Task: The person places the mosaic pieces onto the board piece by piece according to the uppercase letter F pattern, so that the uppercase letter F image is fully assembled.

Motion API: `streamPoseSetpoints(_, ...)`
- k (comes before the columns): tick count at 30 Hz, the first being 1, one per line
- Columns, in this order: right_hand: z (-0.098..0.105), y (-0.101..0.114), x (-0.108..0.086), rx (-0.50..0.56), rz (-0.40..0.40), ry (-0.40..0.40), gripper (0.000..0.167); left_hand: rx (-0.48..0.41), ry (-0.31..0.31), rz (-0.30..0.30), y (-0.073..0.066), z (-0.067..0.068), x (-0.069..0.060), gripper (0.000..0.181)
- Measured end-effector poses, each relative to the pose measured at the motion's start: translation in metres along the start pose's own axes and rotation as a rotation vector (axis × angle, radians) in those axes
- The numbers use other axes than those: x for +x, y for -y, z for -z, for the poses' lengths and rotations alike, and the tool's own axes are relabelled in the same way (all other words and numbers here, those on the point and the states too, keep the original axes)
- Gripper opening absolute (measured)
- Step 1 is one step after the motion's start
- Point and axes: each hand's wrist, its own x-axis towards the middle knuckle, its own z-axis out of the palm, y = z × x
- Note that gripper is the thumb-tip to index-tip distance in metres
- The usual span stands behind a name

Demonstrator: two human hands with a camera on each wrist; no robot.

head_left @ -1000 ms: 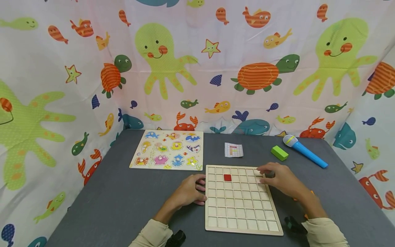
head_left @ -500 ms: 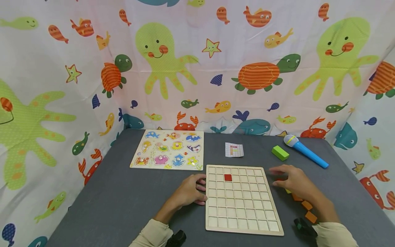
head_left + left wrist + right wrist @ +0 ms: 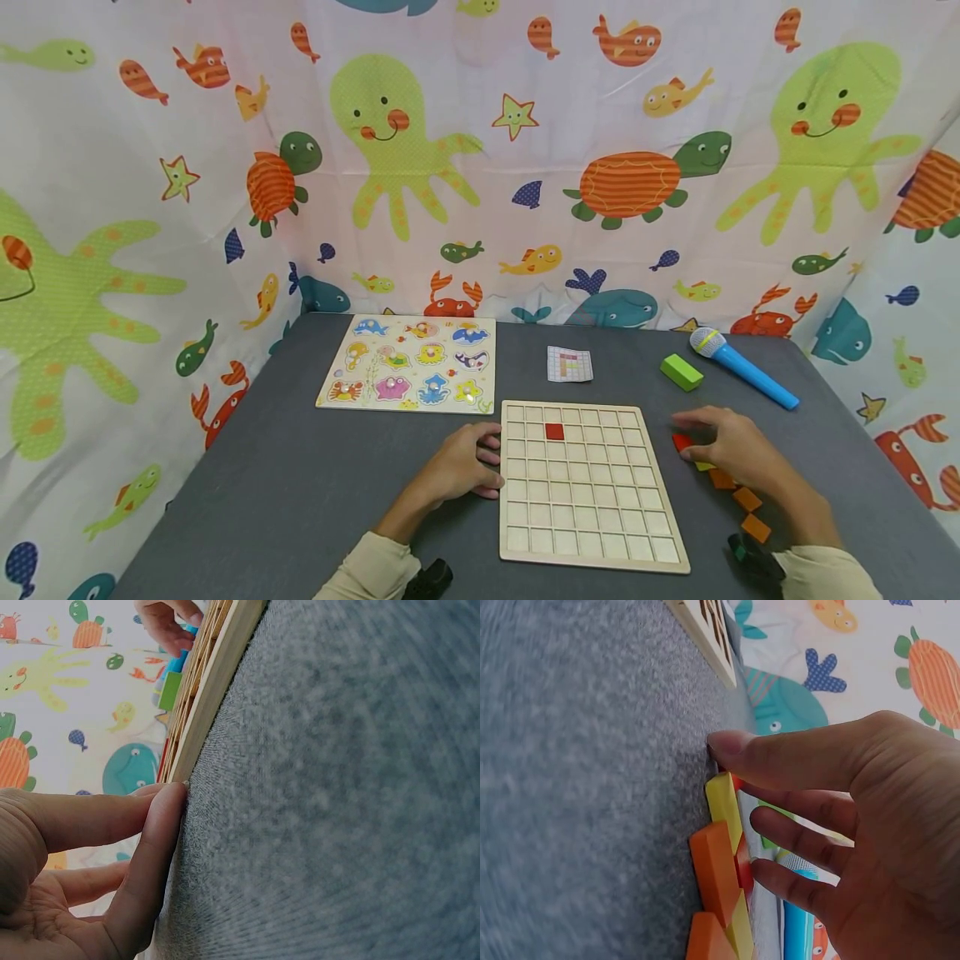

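Note:
A pale wooden grid board (image 3: 585,492) lies flat on the table, with one red square tile (image 3: 553,432) in its upper rows. My left hand (image 3: 461,467) rests at the board's left edge; in the left wrist view its fingertips (image 3: 171,796) touch the rim. At the board's right, my right hand (image 3: 723,442) reaches down with thumb and fingers apart around a red block (image 3: 681,442). Yellow block (image 3: 724,804) and orange block (image 3: 715,870) line up below it in the right wrist view. The thumb partly hides the red block, so contact there is unclear.
A sea-animal puzzle board (image 3: 408,364) lies behind on the left. Further back are a small printed grid card (image 3: 569,364), a green block (image 3: 681,372) and a blue toy microphone (image 3: 750,371). A patterned curtain (image 3: 480,167) surrounds the table.
My right hand has left the board's upper right corner and moved right to the row of coloured blocks, uncovering several of them. The left hand and the board stay put.

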Motion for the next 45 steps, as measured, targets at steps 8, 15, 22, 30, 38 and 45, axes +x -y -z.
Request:
streamPoseSetpoints(8, 0.0, -0.005, -0.002, -0.015, -0.013, -0.001, 0.047, -0.002, 0.001, 0.003, -0.001, 0.0, -0.001, 0.081)
streamPoseSetpoints(15, 0.001, -0.005, -0.001, -0.007, -0.051, 0.04, 0.039, 0.0, 0.017, -0.017, -0.001, 0.001, -0.003, 0.081)
streamPoseSetpoints(22, 0.001, -0.004, 0.001, -0.03, -0.049, 0.05, 0.034, -0.003, 0.019, -0.023, -0.001, 0.001, -0.003, 0.081)
streamPoseSetpoints(30, -0.003, -0.002, 0.004, -0.075, 0.016, 0.015, 0.032, 0.004, 0.018, -0.025, -0.001, 0.002, -0.003, 0.08)
streamPoseSetpoints(38, -0.005, 0.009, 0.009, -0.08, 0.052, -0.008, 0.032, 0.003, 0.02, -0.024, 0.001, 0.002, -0.002, 0.08)
streamPoseSetpoints(45, -0.009, 0.026, 0.018, -0.07, 0.071, 0.013, 0.03, 0.002, 0.022, -0.022, 0.001, 0.002, -0.002, 0.079)
